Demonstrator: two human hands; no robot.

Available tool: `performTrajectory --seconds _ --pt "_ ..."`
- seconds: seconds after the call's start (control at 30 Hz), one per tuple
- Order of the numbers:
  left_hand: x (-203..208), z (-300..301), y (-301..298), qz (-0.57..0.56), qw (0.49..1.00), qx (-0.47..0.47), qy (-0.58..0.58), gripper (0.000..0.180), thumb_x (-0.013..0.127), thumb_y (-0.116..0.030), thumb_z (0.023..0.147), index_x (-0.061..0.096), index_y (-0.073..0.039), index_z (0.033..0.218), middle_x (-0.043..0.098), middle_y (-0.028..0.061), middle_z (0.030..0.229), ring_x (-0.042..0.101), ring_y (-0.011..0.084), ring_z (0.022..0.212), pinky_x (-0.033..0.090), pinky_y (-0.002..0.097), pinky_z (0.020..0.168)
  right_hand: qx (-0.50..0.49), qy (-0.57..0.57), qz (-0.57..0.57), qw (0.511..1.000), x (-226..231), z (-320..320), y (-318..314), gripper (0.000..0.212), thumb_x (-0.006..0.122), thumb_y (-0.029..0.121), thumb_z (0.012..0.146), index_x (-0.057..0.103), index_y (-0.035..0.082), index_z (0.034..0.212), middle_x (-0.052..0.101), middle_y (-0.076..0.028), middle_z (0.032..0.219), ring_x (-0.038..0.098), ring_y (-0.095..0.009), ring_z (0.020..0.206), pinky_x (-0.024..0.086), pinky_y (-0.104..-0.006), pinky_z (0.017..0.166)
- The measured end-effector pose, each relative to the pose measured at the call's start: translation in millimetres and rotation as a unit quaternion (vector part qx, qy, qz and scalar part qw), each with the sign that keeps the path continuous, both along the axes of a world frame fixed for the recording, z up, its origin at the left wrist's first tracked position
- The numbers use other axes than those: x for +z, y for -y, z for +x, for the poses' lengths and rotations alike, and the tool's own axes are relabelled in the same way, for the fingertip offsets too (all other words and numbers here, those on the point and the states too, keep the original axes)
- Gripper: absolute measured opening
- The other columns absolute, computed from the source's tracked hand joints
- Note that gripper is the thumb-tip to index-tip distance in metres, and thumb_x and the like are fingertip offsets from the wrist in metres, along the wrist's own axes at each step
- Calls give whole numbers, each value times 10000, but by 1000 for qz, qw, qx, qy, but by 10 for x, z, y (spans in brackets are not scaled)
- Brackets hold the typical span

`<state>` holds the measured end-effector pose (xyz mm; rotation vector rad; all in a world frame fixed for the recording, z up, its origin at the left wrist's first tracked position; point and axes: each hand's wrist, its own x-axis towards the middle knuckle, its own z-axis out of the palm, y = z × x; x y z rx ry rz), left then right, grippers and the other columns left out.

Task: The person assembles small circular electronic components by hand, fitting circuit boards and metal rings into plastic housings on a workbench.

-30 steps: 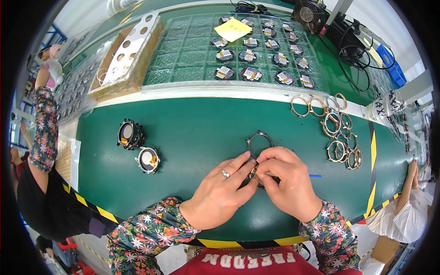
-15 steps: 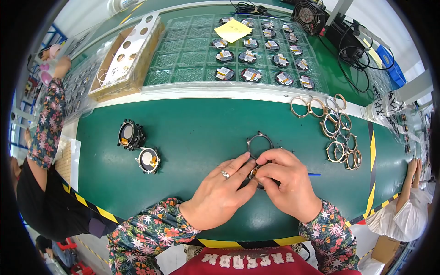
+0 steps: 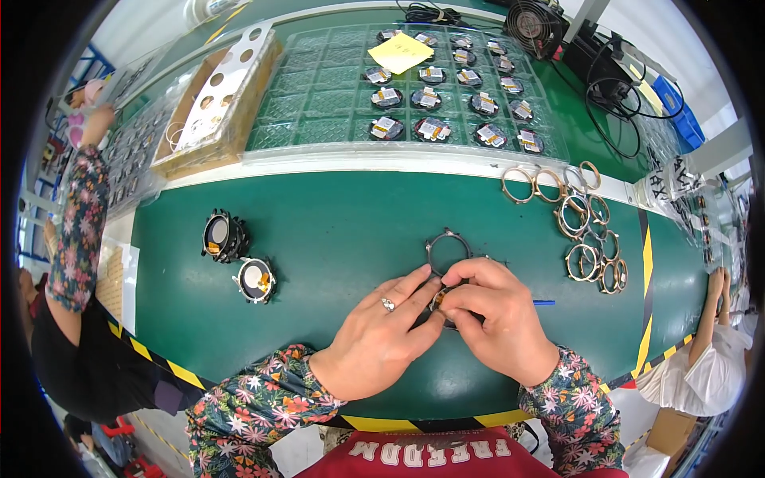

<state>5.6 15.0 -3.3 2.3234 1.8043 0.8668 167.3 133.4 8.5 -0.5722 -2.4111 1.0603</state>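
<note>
My left hand (image 3: pixel 378 334), with a ring on one finger, holds a small round watch part (image 3: pixel 437 300) against the table, its fingers pressed along the left side. From the right, my right hand (image 3: pixel 496 312) pinches with thumb and fingers at the same part, where a bit of orange film shows. Most of this part is hidden under my fingers. Just beyond my fingertips lies a dark watch case ring (image 3: pixel 429 253) with small lugs. A blue pen-like stick (image 3: pixel 544 303) pokes out beside my right hand.
Stacked dark watch assemblies (image 3: pixel 225 236) and a paler one (image 3: pixel 256 280) sit at left. Several metal watch case rings (image 3: pixel 574 217) lie at right. Behind are a clear compartment tray (image 3: pixel 319 101) of round modules, a cardboard box (image 3: pixel 253 107) and a fan (image 3: pixel 532 30). Co-workers flank both sides.
The view has shifted by a few pixels. Both hands keep nearly the same pose on the round watch part.
</note>
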Motion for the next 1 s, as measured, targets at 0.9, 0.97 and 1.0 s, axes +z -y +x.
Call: performTrajectory --seconds 0.9,0.97,1.0 --pt "14 -49 -52 -23 989 52 135 456 853 -102 677 666 -68 1092 642 137 1171 621 342 1116 511 432 931 -28 -16 44 999 -51 -39 40 124 673 -48 756 656 48 832 647 -91 1019 638 -304 910 526 -385 791" --pt "25 -33 -78 -53 983 91 150 682 886 -156 642 591 -92 1253 592 117 1234 563 335 1171 453 442 995 -35 -24 43 998 -71 -41 40 124 671 -47 755 655 48 833 649 -92 1020 638 -305 913 526 -390 788" --pt "19 -44 -94 -49 983 94 151 682 886 -156 642 591 -92 1253 592 117 1234 563 335 1171 453 442 995 -31 -24 46 998 -66 -43 44 124 671 -47 755 655 48 833 649 -92 1020 638 -305 913 526 -390 788"
